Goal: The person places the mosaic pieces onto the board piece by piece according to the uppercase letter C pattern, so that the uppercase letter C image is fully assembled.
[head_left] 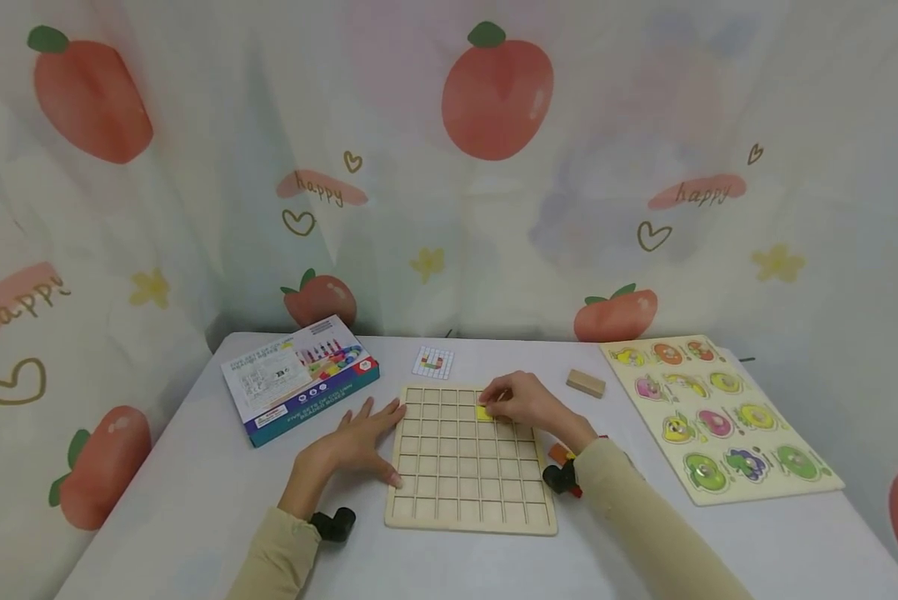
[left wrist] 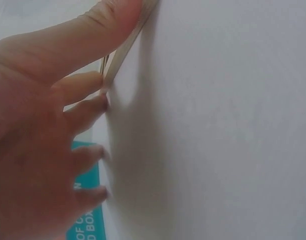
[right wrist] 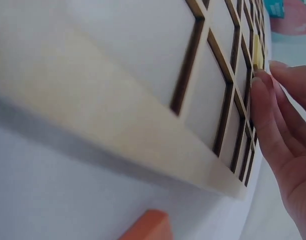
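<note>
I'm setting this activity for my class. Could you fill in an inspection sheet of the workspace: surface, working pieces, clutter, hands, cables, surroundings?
Surface: white tabletop; damage, nothing seen.
Working pieces: wooden grid board lying flat; yellow piece at its far side.
Clutter: printed box at left; small patterned card beyond the grid board; wooden block and fruit puzzle board at right; orange piece partly hidden near the right sleeve.
Left hand: fingers spread, at the grid board's left edge.
Right hand: fingertips at the yellow piece; whether they pinch it is unclear.
Cables: nothing clearly seen; a thin dark line at the far right is unidentifiable.
Surroundings: fruit-print curtain behind.
</note>
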`<action>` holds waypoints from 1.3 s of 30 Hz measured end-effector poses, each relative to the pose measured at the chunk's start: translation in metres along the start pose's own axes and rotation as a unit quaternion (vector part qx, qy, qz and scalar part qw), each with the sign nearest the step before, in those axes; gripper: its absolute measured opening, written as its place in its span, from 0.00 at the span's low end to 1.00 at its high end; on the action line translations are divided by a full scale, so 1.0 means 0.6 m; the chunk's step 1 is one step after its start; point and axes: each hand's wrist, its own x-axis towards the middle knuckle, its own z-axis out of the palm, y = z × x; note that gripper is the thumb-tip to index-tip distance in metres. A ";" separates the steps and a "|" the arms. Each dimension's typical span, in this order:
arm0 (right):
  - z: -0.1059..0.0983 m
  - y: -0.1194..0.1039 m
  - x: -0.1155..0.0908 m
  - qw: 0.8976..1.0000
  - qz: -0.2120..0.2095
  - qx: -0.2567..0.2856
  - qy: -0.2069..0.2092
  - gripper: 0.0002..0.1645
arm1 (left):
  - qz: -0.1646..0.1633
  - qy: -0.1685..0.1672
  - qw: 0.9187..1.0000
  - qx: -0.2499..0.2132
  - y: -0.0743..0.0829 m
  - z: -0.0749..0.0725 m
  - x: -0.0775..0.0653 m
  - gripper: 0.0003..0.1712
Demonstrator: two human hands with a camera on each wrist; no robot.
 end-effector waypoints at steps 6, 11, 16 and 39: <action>-0.009 0.007 -0.019 1.000 -0.005 0.003 0.014 0.08 | 0.002 0.002 1.000 0.001 -0.001 0.001 -0.002 0.63; -0.015 0.018 -0.040 1.000 -0.012 0.000 0.014 0.08 | 0.000 0.001 1.000 -0.004 -0.001 0.004 -0.001 0.63; -0.020 0.026 -0.061 1.000 -0.016 -0.005 0.015 0.08 | 0.003 0.002 1.000 0.006 -0.002 0.008 0.000 0.64; -0.073 0.095 -0.169 1.000 0.004 -0.019 0.018 0.09 | 0.000 0.004 1.000 0.008 -0.001 0.006 0.000 0.64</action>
